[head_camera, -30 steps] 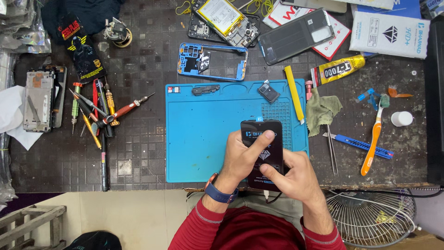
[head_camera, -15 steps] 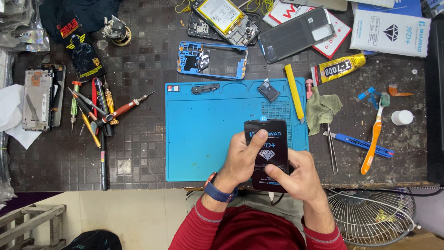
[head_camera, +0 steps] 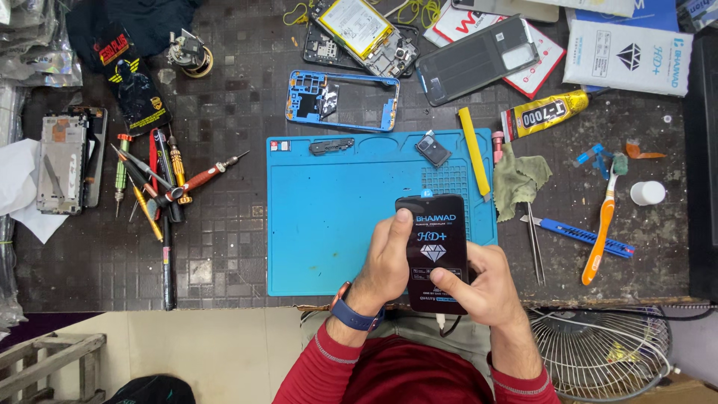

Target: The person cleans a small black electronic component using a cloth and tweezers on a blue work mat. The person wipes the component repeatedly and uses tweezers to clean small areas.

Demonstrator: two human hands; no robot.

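Black phone (head_camera: 436, 251) held upright over the lower right part of the blue work mat (head_camera: 329, 224), printed film facing up. Left hand (head_camera: 387, 263) closed around the phone's left edge, thumb laid along that side up to the top corner. Right hand (head_camera: 486, 288) cupped under the lower right corner, index finger pressed flat on the face (remaining fingers hidden behind the phone). Yellow pry stick (head_camera: 474, 150) at 1 o'clock from the phone, just off the mat's right edge. Green cloth (head_camera: 519, 178) at 2 o'clock. Blue phone frame (head_camera: 342, 101) at 11 o'clock, beyond the mat's far edge. Screwdrivers (head_camera: 153, 179) at 9 o'clock, well apart. Toothbrush (head_camera: 602, 221) at 3 o'clock.
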